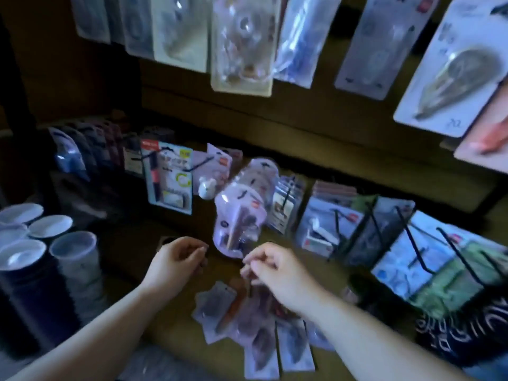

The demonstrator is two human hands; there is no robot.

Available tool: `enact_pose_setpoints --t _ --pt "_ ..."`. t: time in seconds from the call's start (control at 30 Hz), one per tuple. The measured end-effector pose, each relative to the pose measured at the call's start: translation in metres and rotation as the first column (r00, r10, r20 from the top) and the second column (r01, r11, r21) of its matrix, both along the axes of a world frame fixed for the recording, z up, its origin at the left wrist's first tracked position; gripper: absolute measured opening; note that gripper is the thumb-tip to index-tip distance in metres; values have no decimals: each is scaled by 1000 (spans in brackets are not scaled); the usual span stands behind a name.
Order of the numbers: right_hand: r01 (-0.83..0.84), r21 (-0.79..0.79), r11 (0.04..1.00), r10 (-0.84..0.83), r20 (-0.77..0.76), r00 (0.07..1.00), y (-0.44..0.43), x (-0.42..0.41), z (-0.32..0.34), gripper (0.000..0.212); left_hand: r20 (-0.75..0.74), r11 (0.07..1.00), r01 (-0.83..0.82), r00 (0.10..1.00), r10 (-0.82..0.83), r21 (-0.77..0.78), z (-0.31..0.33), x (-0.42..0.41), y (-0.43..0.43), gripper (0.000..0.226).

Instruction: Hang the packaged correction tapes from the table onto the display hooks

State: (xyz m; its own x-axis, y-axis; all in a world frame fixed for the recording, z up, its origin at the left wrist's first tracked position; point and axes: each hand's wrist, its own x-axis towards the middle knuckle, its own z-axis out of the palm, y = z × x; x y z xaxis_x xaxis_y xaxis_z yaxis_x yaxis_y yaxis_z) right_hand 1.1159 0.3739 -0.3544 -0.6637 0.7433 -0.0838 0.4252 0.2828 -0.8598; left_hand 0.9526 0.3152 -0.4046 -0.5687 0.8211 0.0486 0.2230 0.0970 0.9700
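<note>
On the table [167,329] | correction tape packs [264,350] scattered | display hooks [456,253] behind

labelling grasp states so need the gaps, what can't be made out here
Head view only:
right hand: blur, grip on the hanging purple packages unclear.
left hand: curled fingers hide any contents.
table pile: right forearm covers part.
top-row packages: upper ends cut off by top edge.

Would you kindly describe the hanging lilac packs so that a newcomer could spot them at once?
Find the lower row of hooks behind the table. Near its middle, just above the right hand, hang the lilac packs. The blue-edged card to their left and the grey cards to their right hang flat; these alone form a thick lilac stack bulging forward.
</note>
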Motion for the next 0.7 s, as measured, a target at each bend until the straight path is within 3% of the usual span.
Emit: enact_pose_setpoints --t 0.1,0.23,0.33,0.43,0.53,0.6,0.63,0.7 --pt "46 -171 984 -12 192 981 9 42 -76 37 4 991 60 998 -60 -117 -38 27 21 22" --pt "263 -365 893 -125 359 925 35 78 -162 36 202 920 175 973 -108 -352 -107 63 48 21" --pt "407 -345 846 -217 473 854 54 99 -216 21 298 840 184 954 -28 -511 -169 95 47 27" --pt "437 -279 855 -227 556 800 75 109 -252 2 306 768 189 952 9 -611 -217 111 47 26" --pt "526 -304 794 -297 561 772 99 118 -267 12 218 724 155 976 -6 -672 -237 106 57 26" --pt "609 -304 732 -381 559 737 113 123 -278 7 202 727 113 979 36 -677 -245 101 67 30" --pt "634 -299 713 -413 551 725 118 125 -285 12 187 728 86 981 58 -680 -247 97 72 31" --pt "694 -279 664 -476 557 680 127 128 -293 42 166 726 59 983 77 -685 -251 89 80 28"
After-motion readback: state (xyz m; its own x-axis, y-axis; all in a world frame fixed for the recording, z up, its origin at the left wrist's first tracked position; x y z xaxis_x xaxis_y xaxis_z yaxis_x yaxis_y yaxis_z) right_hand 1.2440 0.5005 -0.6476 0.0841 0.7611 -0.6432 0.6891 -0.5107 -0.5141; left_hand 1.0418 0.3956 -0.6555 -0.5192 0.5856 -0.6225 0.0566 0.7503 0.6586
